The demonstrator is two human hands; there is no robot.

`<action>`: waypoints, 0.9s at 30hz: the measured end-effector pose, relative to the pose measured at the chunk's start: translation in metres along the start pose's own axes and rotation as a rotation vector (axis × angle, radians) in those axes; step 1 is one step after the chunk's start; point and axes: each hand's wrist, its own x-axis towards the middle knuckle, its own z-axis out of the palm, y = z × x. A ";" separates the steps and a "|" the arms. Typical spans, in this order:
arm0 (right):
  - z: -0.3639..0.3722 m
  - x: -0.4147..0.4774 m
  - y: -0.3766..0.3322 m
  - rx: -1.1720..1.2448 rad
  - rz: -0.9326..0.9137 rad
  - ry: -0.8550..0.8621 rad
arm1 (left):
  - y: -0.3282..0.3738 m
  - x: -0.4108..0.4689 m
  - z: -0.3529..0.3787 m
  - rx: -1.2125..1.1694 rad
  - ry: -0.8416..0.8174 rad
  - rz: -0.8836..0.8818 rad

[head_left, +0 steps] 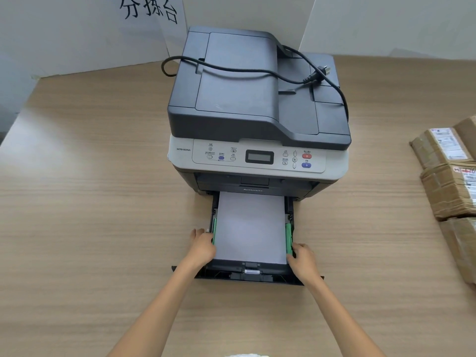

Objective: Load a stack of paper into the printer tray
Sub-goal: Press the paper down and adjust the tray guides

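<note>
The paper stack (251, 225) is lying flat in the pulled-out tray (247, 275) before the printer (257, 119). Left hand (203, 247) and right hand (302, 258) are clamped on the green side guides (289, 238), which should be squeezed evenly inward until snug.

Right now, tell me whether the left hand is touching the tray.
Touching. The head view shows the left hand gripping the left side of the tray, fingers curled over the green guide beside the paper.
</note>
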 end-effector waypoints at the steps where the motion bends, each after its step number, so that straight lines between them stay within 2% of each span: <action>1: 0.000 0.002 0.001 -0.002 0.003 -0.006 | 0.002 0.001 -0.001 0.011 -0.009 -0.011; 6: -0.003 0.007 0.003 0.027 -0.023 -0.025 | 0.000 0.003 -0.006 0.009 -0.098 -0.003; 12: -0.012 0.007 0.000 0.003 -0.012 -0.059 | -0.002 0.004 -0.010 0.035 -0.125 0.045; 17: -0.013 0.005 0.006 0.029 -0.012 -0.095 | -0.017 0.000 -0.004 -0.004 0.026 0.185; 20: -0.012 0.000 0.010 0.050 -0.042 -0.070 | -0.020 -0.009 -0.005 -0.132 0.111 0.228; 24: -0.025 -0.012 0.010 0.081 -0.006 -0.039 | -0.033 -0.017 -0.018 -0.267 0.172 0.168; 27: -0.036 -0.015 0.020 0.014 0.001 -0.036 | -0.052 -0.021 -0.025 -0.297 0.129 0.079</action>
